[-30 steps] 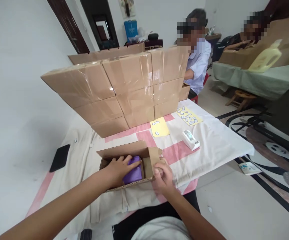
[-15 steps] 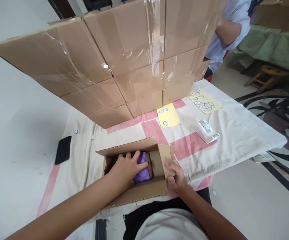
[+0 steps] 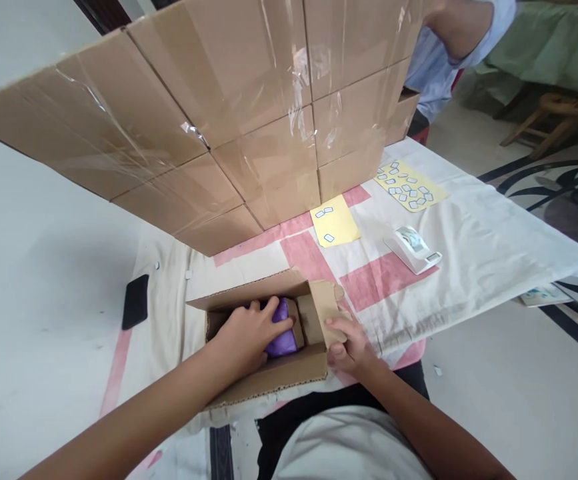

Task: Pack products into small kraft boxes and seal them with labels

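Note:
An open cardboard box (image 3: 249, 295) sits at the near edge of the table, its flaps raised. Inside it lies a shiny purple packet (image 3: 283, 342) with a brown end face. My left hand (image 3: 249, 332) reaches down into the box, its fingers bent over the top and side of the packet; the thumb side is partly hidden. At the box's right end, my right hand (image 3: 351, 347) pinches the short end flap (image 3: 323, 303) between thumb and fingers. The box floor shows to the right of the packet.
Taped cardboard boxes (image 3: 269, 160) form a tall wall behind. A white tape dispenser (image 3: 416, 250), yellow sheets with labels (image 3: 336, 230) (image 3: 411, 187) and a black phone (image 3: 135, 302) lie on the cloth. Another person's arm (image 3: 459, 33) shows behind the wall; a wooden stool (image 3: 553, 120) stands right.
The view has shifted slightly. My left hand stays over the purple packet, and my right hand keeps hold of the end flap.

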The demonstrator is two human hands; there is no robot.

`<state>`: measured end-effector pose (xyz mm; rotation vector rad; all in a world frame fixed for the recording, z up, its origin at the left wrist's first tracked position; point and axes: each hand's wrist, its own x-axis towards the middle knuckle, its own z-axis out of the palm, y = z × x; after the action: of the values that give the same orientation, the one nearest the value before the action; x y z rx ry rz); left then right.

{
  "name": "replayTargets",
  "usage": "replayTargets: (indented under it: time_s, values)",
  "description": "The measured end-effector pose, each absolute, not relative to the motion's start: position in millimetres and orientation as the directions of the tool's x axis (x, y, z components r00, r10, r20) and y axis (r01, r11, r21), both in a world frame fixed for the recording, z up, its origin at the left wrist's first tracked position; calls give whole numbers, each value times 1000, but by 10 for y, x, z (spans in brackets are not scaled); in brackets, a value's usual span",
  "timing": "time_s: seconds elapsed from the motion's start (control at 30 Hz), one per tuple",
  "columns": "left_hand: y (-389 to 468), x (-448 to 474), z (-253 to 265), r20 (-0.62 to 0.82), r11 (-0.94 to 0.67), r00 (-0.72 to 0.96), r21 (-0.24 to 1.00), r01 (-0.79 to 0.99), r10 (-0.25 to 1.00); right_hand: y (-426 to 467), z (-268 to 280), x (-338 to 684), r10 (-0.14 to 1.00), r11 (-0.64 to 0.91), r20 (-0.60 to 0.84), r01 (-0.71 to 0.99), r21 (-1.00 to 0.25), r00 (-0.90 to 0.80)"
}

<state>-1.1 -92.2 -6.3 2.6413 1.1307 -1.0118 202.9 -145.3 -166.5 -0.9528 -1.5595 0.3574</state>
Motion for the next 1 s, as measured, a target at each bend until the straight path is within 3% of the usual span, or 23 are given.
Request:
replayTargets:
  time_s: [0.43,0.77,1.0]
  values:
    - [-893,102,-15,-583,-755,550,-176,632,597,-1438,-1513,2063,824,538,566,280,-795,25]
    - [-783,156,32,-530,-802,656,-81,591,537,-1384,-1543,2035,811,560,582,205,-802,63]
    - [-744,181,-25,-558,-851,678,-104,514,478,-1388,-1578,2027,793,584,606,198,-787,69]
